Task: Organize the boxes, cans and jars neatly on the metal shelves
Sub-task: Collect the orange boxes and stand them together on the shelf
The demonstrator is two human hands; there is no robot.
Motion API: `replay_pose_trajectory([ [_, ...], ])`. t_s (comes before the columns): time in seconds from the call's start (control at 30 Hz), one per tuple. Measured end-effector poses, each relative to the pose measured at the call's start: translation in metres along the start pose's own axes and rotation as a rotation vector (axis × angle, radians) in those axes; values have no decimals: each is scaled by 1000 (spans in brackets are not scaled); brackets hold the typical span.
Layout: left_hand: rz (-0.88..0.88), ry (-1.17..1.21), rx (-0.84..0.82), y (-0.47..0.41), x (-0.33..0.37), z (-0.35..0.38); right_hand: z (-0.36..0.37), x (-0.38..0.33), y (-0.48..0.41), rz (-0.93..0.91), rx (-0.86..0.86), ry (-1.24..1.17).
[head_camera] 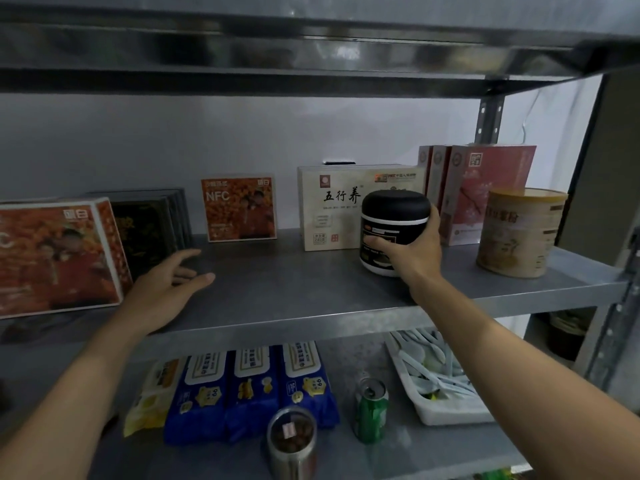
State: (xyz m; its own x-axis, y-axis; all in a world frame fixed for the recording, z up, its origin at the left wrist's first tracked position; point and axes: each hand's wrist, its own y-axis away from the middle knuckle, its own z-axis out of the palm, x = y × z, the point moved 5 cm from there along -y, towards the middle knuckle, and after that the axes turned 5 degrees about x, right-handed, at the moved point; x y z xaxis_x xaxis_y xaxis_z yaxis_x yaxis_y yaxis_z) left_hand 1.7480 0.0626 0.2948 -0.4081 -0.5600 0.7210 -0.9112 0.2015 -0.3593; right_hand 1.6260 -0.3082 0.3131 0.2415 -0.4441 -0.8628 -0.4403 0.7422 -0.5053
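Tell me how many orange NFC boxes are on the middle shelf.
2. The nearer orange box stands front left, beside the left hand; the farther orange box stands at the back, left of the cream box. Others may be hidden beyond the left edge.

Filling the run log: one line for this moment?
right hand grips black jar | left hand open over shelf | jar upright before cream box

Pale plain wall (104,140) behind grey metal shelves (294,289); perforated steel upright (489,116) at right; dim, cool light, dark shelf underside (242,39) overhead.
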Motion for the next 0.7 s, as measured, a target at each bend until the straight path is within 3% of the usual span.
replay_pose_trajectory([
  [0.33, 1, -6, -8, 2, 1, -1, 2, -5, 18, -20, 59, 213],
  [0.43, 19, -28, 11, 6, 5, -5, 7, -32, 44, -265, 170, 454],
  [0.5, 36, -5, 42, 12, 8, -10, 19, -53, 64, -447, 177, 433],
  [0.6, 47, 37, 77, 26, 10, -20, 46, -72, 85, -576, 4, 365],
  [0.7, 57, 8, 104, 41, 7, -35, 83, -86, 109, -473, -391, 249],
])
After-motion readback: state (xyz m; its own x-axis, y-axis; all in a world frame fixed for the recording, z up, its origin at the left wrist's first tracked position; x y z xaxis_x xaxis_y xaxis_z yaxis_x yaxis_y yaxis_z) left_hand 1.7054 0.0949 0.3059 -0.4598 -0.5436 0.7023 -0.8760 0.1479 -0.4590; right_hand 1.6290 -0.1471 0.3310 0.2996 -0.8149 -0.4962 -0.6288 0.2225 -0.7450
